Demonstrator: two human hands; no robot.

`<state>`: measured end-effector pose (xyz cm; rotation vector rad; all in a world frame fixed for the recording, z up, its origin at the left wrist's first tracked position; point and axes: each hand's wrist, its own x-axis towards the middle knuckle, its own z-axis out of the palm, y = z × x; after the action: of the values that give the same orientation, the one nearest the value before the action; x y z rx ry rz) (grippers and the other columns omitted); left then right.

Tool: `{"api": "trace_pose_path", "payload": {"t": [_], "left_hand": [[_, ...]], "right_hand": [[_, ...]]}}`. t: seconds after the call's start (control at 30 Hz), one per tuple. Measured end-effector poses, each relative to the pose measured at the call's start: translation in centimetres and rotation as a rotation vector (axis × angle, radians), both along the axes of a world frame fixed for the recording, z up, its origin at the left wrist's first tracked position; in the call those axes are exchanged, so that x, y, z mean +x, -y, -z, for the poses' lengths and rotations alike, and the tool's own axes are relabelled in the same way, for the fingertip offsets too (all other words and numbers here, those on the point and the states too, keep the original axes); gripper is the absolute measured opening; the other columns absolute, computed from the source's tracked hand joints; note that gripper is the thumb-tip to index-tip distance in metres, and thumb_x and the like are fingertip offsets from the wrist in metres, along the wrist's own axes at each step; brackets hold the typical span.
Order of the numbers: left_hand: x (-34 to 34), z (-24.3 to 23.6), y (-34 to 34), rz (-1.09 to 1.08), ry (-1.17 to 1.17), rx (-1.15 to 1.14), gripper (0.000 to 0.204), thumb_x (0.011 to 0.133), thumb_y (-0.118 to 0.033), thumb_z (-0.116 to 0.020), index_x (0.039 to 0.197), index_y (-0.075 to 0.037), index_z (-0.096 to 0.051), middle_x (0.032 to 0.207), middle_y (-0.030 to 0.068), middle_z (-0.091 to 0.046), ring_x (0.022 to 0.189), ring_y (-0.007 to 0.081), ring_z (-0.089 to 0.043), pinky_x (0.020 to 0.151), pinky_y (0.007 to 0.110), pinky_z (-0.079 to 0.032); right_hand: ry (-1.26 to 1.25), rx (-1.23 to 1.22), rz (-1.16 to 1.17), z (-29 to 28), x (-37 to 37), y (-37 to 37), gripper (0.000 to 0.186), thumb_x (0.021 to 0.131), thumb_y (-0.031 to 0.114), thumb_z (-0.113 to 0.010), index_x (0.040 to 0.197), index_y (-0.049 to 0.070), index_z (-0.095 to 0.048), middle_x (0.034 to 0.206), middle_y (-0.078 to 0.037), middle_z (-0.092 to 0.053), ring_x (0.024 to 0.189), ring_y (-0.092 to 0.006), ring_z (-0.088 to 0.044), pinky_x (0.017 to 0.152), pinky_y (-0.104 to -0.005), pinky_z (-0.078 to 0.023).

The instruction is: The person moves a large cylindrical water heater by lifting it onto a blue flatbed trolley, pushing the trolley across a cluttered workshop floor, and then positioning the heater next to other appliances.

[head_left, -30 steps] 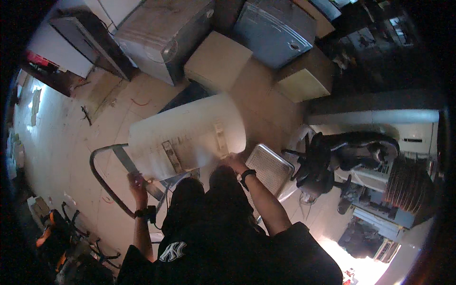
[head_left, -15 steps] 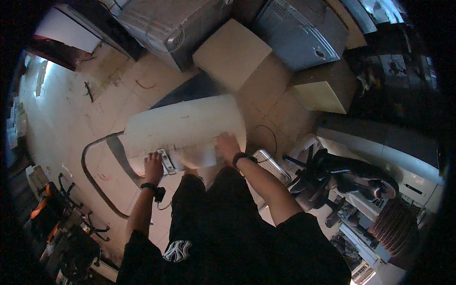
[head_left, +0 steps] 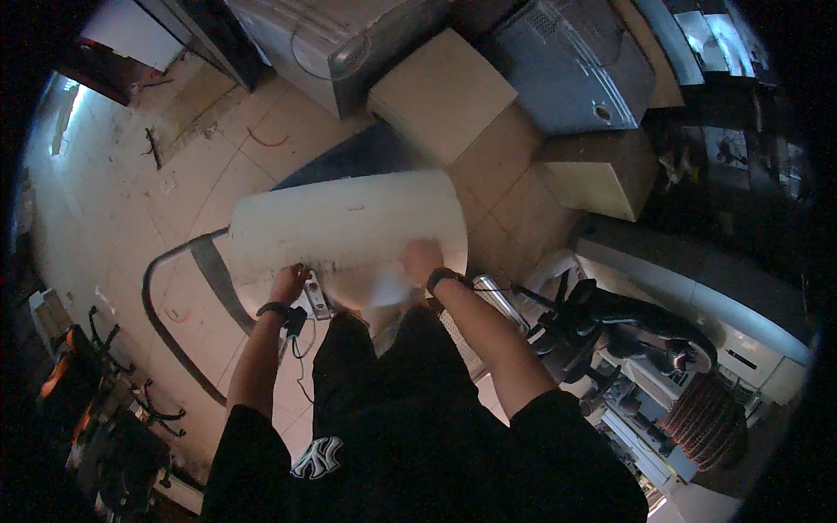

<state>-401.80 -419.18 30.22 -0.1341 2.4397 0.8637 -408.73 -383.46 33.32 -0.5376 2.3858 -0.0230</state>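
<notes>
A white barrel-shaped tank (head_left: 349, 205), with dark smudges along its near side, lies crosswise in front of my knees. My left hand (head_left: 289, 284) is closed at the tank's near left edge, beside a pale narrow plate with dark holes (head_left: 316, 296). Whatever its fingers hold is hidden. My right hand (head_left: 423, 260) is curled against the tank's near right side and slightly blurred; I cannot see what is inside it. A bright whitish patch (head_left: 386, 288) shows next to that hand, too blurred to identify. Each wrist wears a dark band.
A curved dark metal bar (head_left: 153, 296) loops out left of the tank. Cardboard boxes (head_left: 445, 96) and grey metal cabinets (head_left: 567, 65) stand beyond it. On the right are a perforated metal panel (head_left: 466, 336), a black chair-like object (head_left: 645, 322) and a coiled hose (head_left: 711, 423).
Both hands have gone from spread fingers on the tank to curled fingers. My left hand has shifted slightly right, toward the holed plate. The view has shifted slightly.
</notes>
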Motion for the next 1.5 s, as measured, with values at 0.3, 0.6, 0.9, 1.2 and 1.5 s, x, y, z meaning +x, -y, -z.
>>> {"api": "trace_pose_path", "payload": {"t": [0.3, 0.6, 0.9, 1.2, 1.5], "left_hand": [[-3.6, 2.4, -6.1, 0.847, 0.321, -0.632, 0.03, 0.085, -0.035, -0.056, 0.093, -0.01, -0.071, 0.088, 0.0112, -0.07, 0.075, 0.03, -0.069, 0.06, 0.056, -0.052], [-2.7, 4.0, -9.1, 1.34, 0.798, -1.086, 0.036, 0.092, -0.027, -0.047, 0.107, 0.001, -0.065, 0.101, 0.0176, -0.068, 0.076, 0.0353, -0.069, 0.077, 0.051, -0.052], [-2.9, 0.2, -11.4, 0.835, 0.601, -1.041, 0.029, 0.09, -0.021, -0.048, 0.099, 0.0, -0.065, 0.08, 0.0203, -0.066, 0.061, 0.0374, -0.064, 0.049, 0.054, -0.046], [-1.8, 1.8, -10.0, 0.926, 0.425, -1.136, 0.02, 0.083, -0.024, -0.06, 0.077, -0.008, -0.069, 0.062, 0.0093, -0.064, 0.045, 0.0279, -0.061, 0.04, 0.047, -0.049], [-2.6, 2.4, -11.2, 0.853, 0.474, -0.963, 0.023, 0.088, -0.019, -0.052, 0.097, -0.006, -0.069, 0.097, 0.0144, -0.066, 0.062, 0.0343, -0.063, 0.039, 0.053, -0.046]], "right_hand": [[0.162, 1.252, -1.302, 6.9, 1.9, 7.7, 0.03, 0.08, 0.036, -0.066, 0.099, 0.012, -0.069, 0.101, -0.01, -0.068, 0.091, -0.0268, -0.064, 0.088, -0.0511, -0.045], [0.341, 0.732, -0.191, 0.7, 1.0, 7.5, 0.036, 0.081, 0.019, -0.066, 0.115, 0.01, -0.058, 0.12, -0.015, -0.058, 0.116, -0.0382, -0.047, 0.085, -0.0565, -0.045], [0.25, 1.643, -0.975, 13.8, 6.0, 5.1, 0.011, 0.085, 0.014, -0.058, 0.091, 0.008, -0.064, 0.081, -0.007, -0.066, 0.076, -0.0257, -0.063, 0.073, -0.048, -0.048], [0.227, 1.21, -0.965, 9.3, 3.8, 3.6, 0.005, 0.081, 0.012, -0.06, 0.081, 0.009, -0.063, 0.072, -0.004, -0.065, 0.063, -0.0227, -0.062, 0.061, -0.0389, -0.052], [0.045, 0.784, -0.374, 13.8, 4.5, 0.8, 0.023, 0.08, 0.019, -0.067, 0.102, 0.01, -0.068, 0.104, -0.008, -0.065, 0.1, -0.0185, -0.061, 0.061, -0.0411, -0.056]]}}
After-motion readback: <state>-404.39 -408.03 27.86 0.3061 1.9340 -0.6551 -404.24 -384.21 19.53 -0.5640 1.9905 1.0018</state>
